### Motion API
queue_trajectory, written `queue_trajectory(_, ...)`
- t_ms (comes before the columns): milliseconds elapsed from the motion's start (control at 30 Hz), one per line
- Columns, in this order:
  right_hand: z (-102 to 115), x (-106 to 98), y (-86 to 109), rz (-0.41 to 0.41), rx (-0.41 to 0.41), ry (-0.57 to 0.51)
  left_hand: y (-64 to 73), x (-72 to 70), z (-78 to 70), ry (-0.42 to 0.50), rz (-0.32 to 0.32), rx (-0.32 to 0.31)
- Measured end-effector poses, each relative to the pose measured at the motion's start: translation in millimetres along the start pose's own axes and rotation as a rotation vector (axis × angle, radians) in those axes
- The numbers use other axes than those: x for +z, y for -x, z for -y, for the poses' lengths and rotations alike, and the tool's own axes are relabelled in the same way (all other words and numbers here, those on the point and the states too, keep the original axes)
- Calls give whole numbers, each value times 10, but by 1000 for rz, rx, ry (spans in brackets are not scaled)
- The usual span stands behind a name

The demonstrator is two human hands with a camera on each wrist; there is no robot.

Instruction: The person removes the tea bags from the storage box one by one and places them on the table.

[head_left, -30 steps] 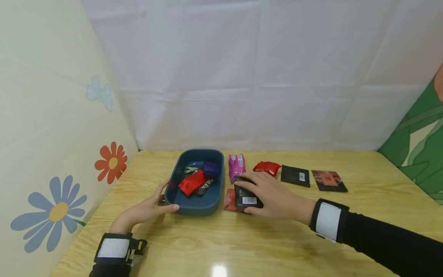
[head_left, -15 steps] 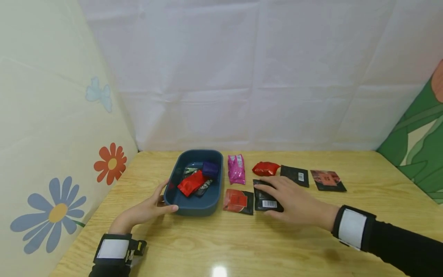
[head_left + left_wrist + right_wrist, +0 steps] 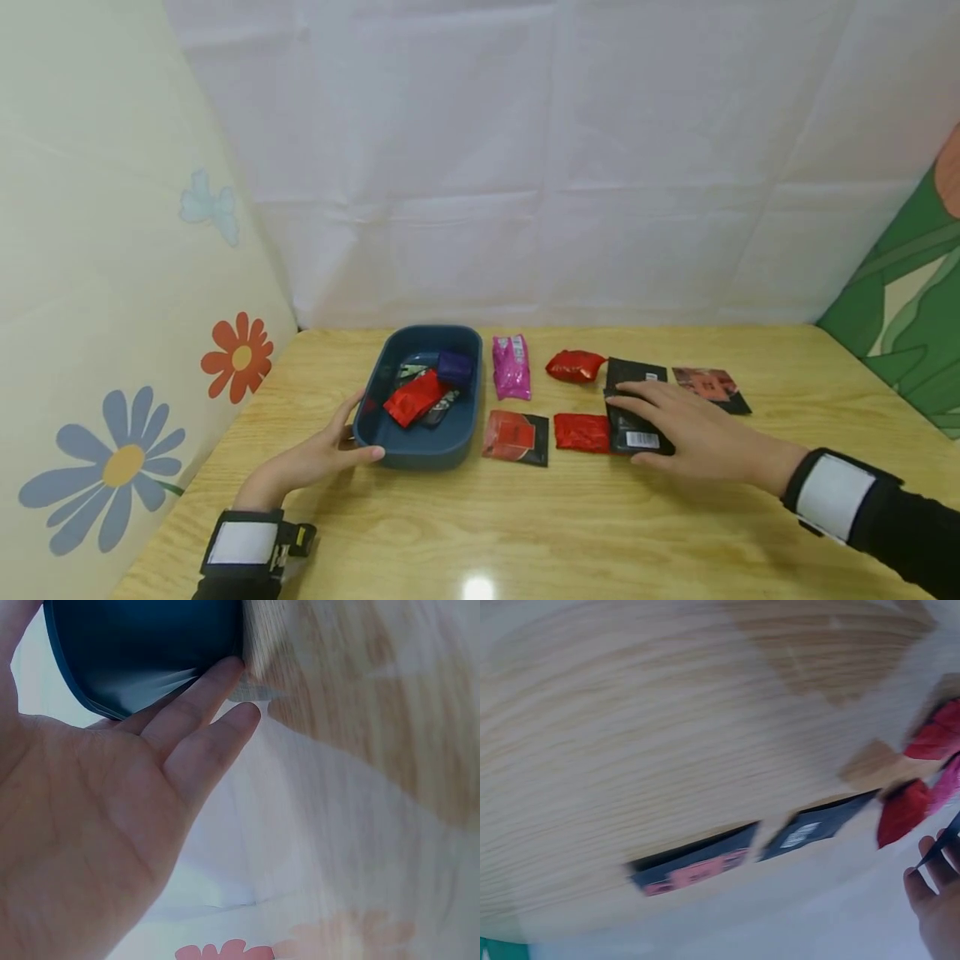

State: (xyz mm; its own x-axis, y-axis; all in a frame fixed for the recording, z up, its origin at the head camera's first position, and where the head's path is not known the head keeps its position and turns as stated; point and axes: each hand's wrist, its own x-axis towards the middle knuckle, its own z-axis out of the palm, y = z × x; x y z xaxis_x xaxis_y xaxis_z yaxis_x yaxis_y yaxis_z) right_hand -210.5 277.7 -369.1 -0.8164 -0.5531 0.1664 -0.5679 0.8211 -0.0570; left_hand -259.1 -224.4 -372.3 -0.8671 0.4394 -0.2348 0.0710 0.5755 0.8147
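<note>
My left hand [image 3: 324, 450] grips the near left corner of a dark blue box [image 3: 420, 458], thumb at its rim and fingers along the outer wall [image 3: 191, 712]. Inside lie a red packet [image 3: 415, 397], a purple packet [image 3: 455, 367] and dark packets partly beneath them. To the right, my right hand [image 3: 693, 429] pinches a flat black packet [image 3: 624, 429] with a white barcode label, thumb at its near edge. In the right wrist view this packet [image 3: 946, 841] appears edge-on between the fingers. A red packet [image 3: 581, 432] lies just left of it.
A pink packet [image 3: 512, 367] and a shiny red packet [image 3: 575, 366] lie along the back. Behind the right hand are another black packet [image 3: 633, 371] and a red-and-black one [image 3: 712, 388]. A second red-and-black packet [image 3: 516, 437] lies beside the box. White cloth [image 3: 555, 167] rises behind the table.
My right hand has moved to the right with the black packet, uncovering the red-and-black packet and then the red packet. My left hand stays at the box.
</note>
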Motion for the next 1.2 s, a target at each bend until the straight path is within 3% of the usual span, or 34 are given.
queue_trajectory(267,-140,31,193,18,12,19,-2,-1,31,0,-7,38)
queue_trajectory(567,-295,67,340,71,45,-36,1,2,39,-1,1,67)
queue_trajectory(900,-362,139,333,143,73,-62,-3,10,43,-12,-20,34)
queue_trajectory(1200,-400,151,318,166,34,-105,0,11,49,0,-8,76)
